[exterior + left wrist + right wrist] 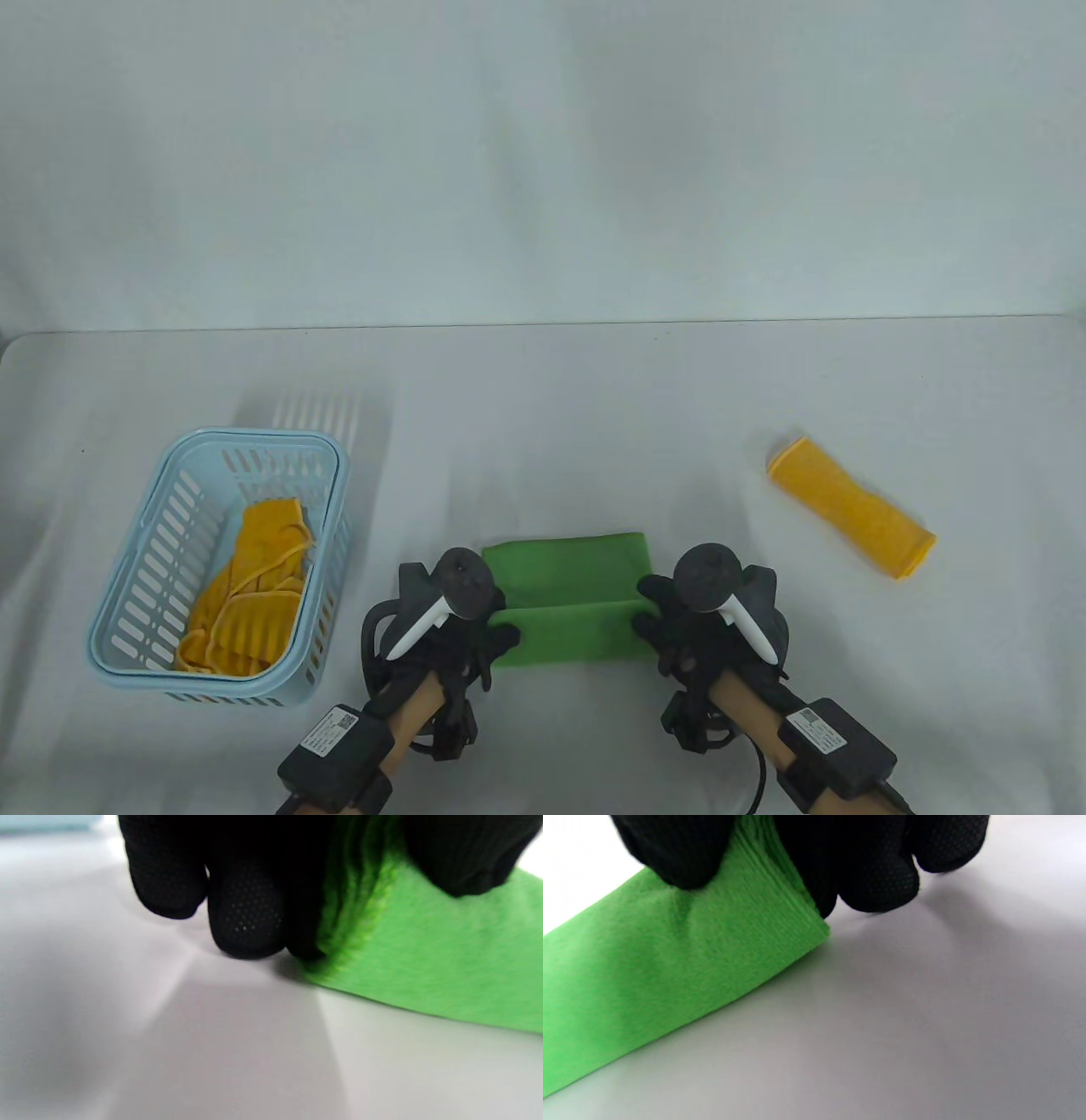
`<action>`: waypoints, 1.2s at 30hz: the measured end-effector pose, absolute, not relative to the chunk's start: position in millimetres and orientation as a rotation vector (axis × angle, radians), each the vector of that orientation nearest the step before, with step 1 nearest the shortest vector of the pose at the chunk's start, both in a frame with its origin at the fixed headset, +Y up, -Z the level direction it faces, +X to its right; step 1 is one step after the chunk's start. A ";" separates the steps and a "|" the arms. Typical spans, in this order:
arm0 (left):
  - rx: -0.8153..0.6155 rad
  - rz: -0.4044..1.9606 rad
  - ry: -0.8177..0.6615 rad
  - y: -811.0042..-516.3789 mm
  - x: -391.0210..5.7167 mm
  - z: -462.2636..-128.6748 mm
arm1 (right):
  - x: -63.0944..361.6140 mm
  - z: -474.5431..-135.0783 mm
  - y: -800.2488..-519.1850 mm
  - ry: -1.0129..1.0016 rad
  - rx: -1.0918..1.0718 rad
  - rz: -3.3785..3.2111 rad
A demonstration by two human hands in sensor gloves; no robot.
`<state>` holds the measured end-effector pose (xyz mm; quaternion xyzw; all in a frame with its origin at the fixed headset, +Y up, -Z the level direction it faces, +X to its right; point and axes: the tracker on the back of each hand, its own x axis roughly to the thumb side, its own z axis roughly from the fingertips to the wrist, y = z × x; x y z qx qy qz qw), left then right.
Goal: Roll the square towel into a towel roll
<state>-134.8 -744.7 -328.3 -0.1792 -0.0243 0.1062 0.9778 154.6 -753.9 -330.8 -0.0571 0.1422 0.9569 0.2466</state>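
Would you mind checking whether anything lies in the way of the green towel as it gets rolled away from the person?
Nothing visible does. Both the left hand and the right hand already grip the green towel, and the table beyond its far edge is bare; the basket and yellow roll sit off to the sides.

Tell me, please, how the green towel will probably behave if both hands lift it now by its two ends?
The green towel would probably sag in the middle: it is soft cloth, dented where the right hand pinches it. It likely weighs little, being thin folded layers. The fold may fall open, since only the left hand and the right hand keep it together.
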 end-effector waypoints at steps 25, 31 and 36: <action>-0.183 0.187 -0.045 -718.0 -137.3 -319.8 | 156.9 -324.1 -726.1 0.205 -0.042 2.621; -0.146 0.148 -0.256 -709.0 -118.8 -307.6 | 128.3 -308.4 -722.3 0.300 0.260 2.712; -0.171 0.000 -0.293 -725.8 -100.8 -302.1 | 116.6 -309.2 -743.8 0.402 0.264 2.878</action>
